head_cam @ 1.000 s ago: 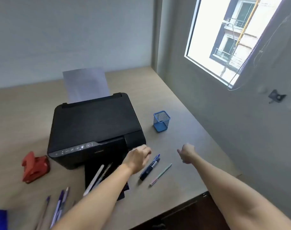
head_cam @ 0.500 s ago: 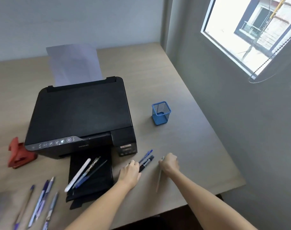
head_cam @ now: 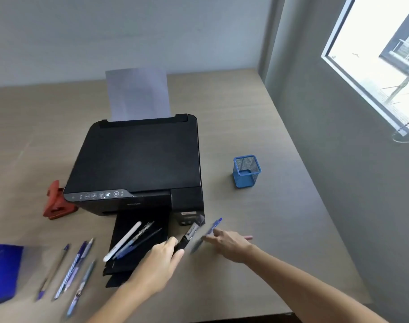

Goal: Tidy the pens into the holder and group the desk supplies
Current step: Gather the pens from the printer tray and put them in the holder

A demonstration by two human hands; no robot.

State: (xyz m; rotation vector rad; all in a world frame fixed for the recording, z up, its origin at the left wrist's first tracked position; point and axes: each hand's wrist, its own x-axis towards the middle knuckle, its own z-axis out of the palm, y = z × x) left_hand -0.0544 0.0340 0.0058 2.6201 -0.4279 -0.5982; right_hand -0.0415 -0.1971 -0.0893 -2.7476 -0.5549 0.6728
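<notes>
— Step in hand? Gathering pens at lower centre of the frame, by the look of it. Left hand (head_cam: 161, 259) clenched round the black marker (head_cam: 190, 236), lifted off the desk (head_cam: 257, 127).

— And the right hand (head_cam: 231, 244)? Reaching at the blue pen (head_cam: 209, 231), a pink pen (head_cam: 248, 237) poking out behind; too blurred to tell whether closed on either.

— Holder (head_cam: 246, 171)? Right of centre, upright, seemingly empty, well apart from both hands.

— Next? Probably carrying these up and right, then dropping them in tip-down. More pens waiting on the printer tray (head_cam: 138, 238) and at lower left (head_cam: 75, 269).
</notes>
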